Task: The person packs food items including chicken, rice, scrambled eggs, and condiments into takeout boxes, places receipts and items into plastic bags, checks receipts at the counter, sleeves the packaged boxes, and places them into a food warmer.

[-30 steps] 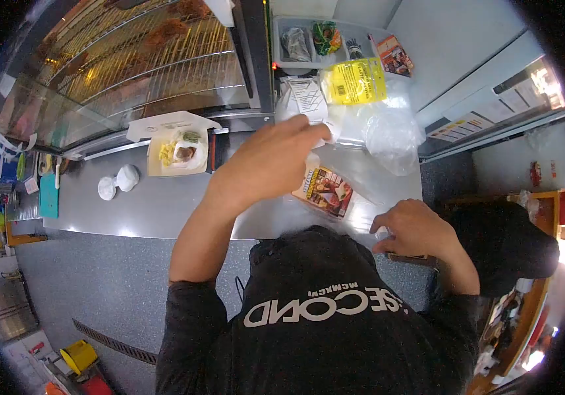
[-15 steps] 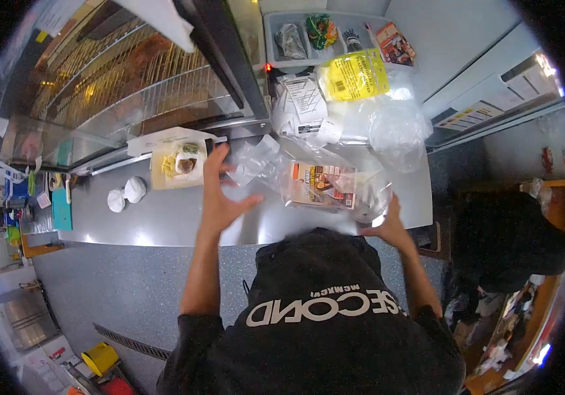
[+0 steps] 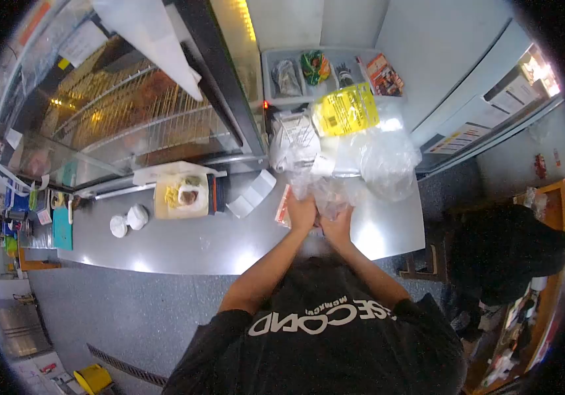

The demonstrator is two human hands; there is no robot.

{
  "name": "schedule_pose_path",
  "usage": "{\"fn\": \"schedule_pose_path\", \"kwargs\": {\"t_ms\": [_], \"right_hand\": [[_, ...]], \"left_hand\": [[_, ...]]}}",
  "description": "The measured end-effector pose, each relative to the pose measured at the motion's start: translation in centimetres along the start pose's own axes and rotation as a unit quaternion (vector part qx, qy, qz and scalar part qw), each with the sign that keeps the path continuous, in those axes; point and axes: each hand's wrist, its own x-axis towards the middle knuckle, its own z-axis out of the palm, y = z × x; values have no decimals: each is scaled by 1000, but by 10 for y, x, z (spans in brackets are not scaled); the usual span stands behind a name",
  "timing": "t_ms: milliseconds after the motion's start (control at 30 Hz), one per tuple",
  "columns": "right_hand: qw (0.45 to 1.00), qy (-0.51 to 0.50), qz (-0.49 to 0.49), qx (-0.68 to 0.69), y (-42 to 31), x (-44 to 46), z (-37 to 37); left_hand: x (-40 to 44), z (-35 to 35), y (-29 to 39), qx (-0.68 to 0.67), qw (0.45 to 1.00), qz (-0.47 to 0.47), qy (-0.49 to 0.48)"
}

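Both hands have come together since the earlier frame; half a second ago they stood well apart, the left one spread over the counter and the right one at the end of the flat bag, but now they meet closely in front of the body. Clear plastic bag (image 3: 332,195) is now bunched up, and of the red-and-white printed card (image 3: 282,207) only one part shows, just beside the left hand (image 3: 301,213); the bag is on or just above the steel counter (image 3: 229,245) (the exact contact is hidden by the hands). Right hand (image 3: 338,227) seems to pinch the near side of this bag, with its fingers curled inward; the left hand lies against the same plastic, but its fingertips are covered, so I cannot tell how firmly it is closed.

As I judge, the bag is very light, soft and rather slippery, and its film can crease or cling to itself; a good hold would be at the two sides of its open edge, with thumb and forefinger; the card should be stiffer, so it is better taken by its border.

Left of the bag, a folded white paper strip (image 3: 253,194) lies apart on the counter; farther left stands an open takeaway box (image 3: 175,171) with food inside; behind the bag rests a yellow packet (image 3: 348,110).
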Motion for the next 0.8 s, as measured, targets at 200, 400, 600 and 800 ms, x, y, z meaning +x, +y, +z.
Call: {"fn": "schedule_pose_path", "kwargs": {"t_ms": [200, 400, 600, 800], "right_hand": [[905, -172, -79, -381, 3, -1, 19], [835, -253, -196, -448, -47, 14, -11], [943, -323, 16, 74, -94, 55, -28], [879, -444, 38, 168, -260, 57, -45]], "left_hand": [[2, 1, 14, 197, 930, 172, -258], [-88, -38, 111, 194, 909, 302, -212], [-58, -167, 72, -207, 904, -317, -198], [-60, -103, 127, -567, 720, -334, -219]]}}
